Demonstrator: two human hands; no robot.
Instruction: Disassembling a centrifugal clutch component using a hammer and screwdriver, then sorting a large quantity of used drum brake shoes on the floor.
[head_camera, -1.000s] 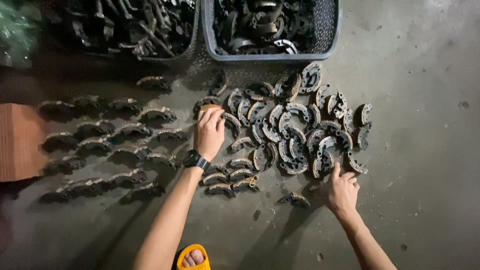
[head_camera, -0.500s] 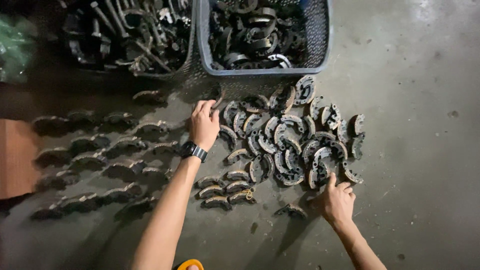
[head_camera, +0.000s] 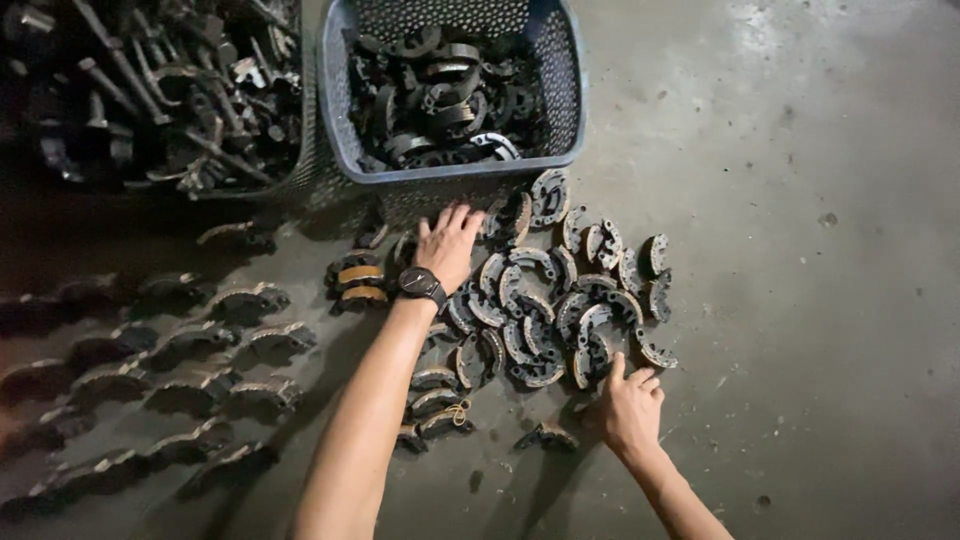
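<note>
As your left hand (head_camera: 449, 243) slides up, fingers spread flat on the brake shoes (head_camera: 545, 305), your right hand (head_camera: 630, 405) stays loosely open at their edge.

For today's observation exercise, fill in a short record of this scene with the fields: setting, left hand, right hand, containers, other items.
setting: concrete floor
left hand: flat on the pile of curved metal parts, wearing a black watch
right hand: fingers at the pile's near edge
containers: blue basket of dark parts
other items: rows of stacked parts
</note>
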